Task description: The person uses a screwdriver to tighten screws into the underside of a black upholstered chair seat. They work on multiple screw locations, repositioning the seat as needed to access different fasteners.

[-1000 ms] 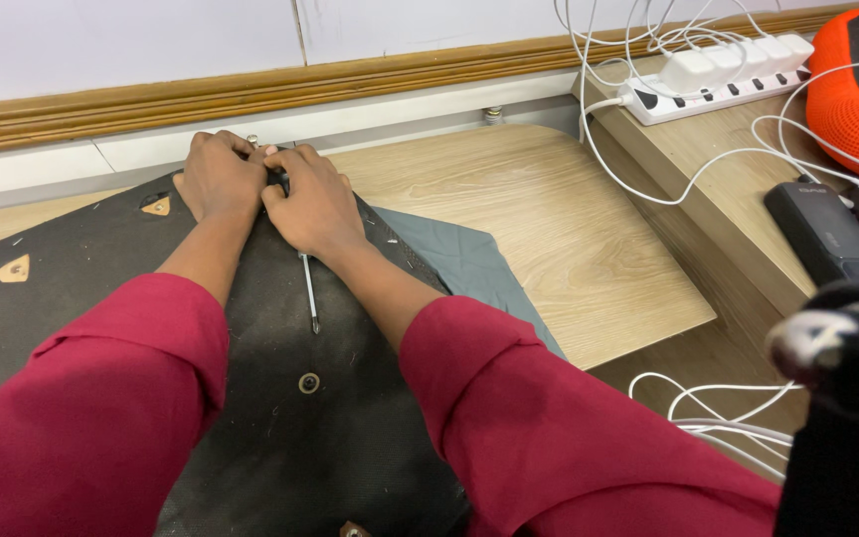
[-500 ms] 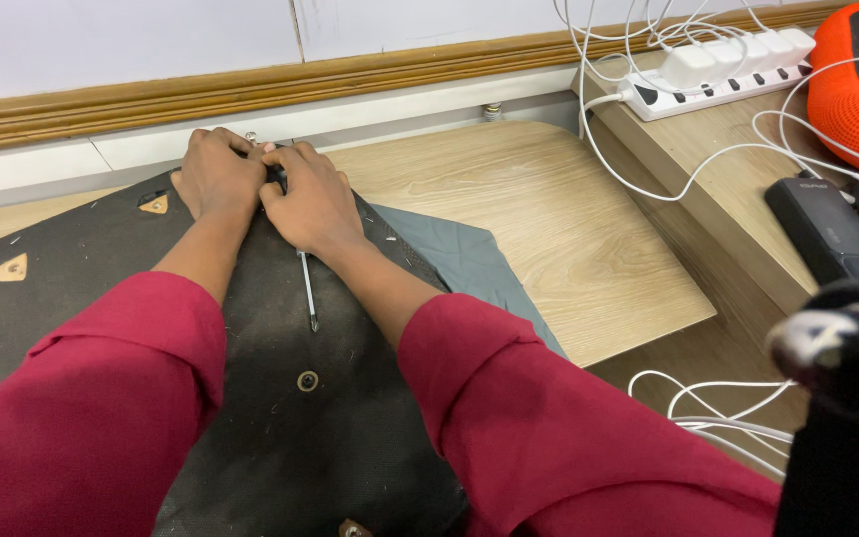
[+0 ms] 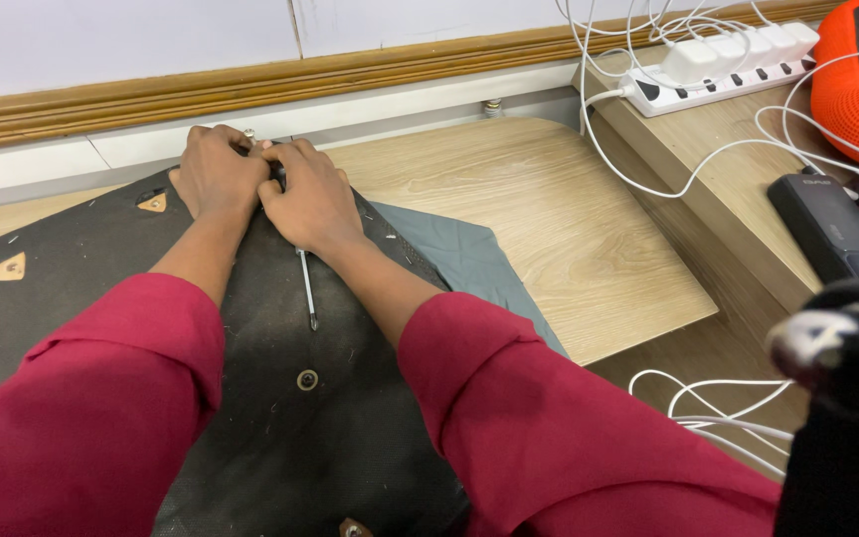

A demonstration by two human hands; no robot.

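— What do the fingers do at the far edge?

— The fingers of the left hand [image 3: 216, 174] are curled and pressed together on the top edge of the black fabric panel [image 3: 280, 418]. The right hand [image 3: 312, 199] lies just beside it, touching it, with the fingers bent down on the same edge. If they pinch something small between them, I cannot tell; the fingertips are hidden.

— And where is the panel?

— It lies flat on the wooden table [image 3: 549, 239], under both forearms, and its far edge is near the wooden wall moulding [image 3: 370, 70]. A thin metal rod [image 3: 306, 288] comes out from under the right hand toward the person. A round metal eyelet [image 3: 307, 379] sits lower on the panel.

— What is around it?

— A grey cloth [image 3: 469, 259] shows from under the panel at the right. Further right, a white power strip [image 3: 718, 70] with chargers and white cables [image 3: 648, 169] is on a raised shelf.
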